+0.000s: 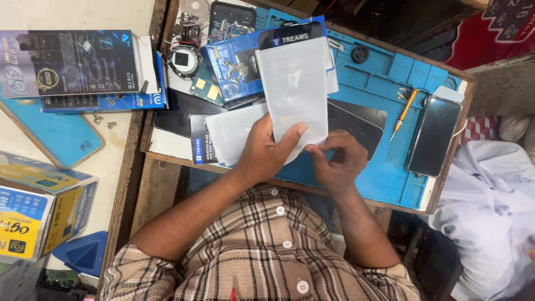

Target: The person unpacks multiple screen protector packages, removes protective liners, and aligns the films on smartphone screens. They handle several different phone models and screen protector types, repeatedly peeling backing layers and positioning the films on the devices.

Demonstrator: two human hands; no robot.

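My left hand (263,149) grips the lower edge of a grey and black flat sleeve pack (292,83), thumb laid across its front. My right hand (337,160) pinches the sleeve's bottom right corner with its fingertips. The sleeve stands upright above the blue work mat (384,173). Under my hands lie a dark glass panel (356,124) and another pale sleeve (231,132) beside a small dark pack (199,146).
A smartphone (433,134) lies at the mat's right side with an orange tool (404,114) next to it. Blue boxes (78,64), a circuit board and small parts crowd the upper left. A blue phone case (53,136) and yellow cartons (33,214) sit left. White cloth (490,212) lies right.
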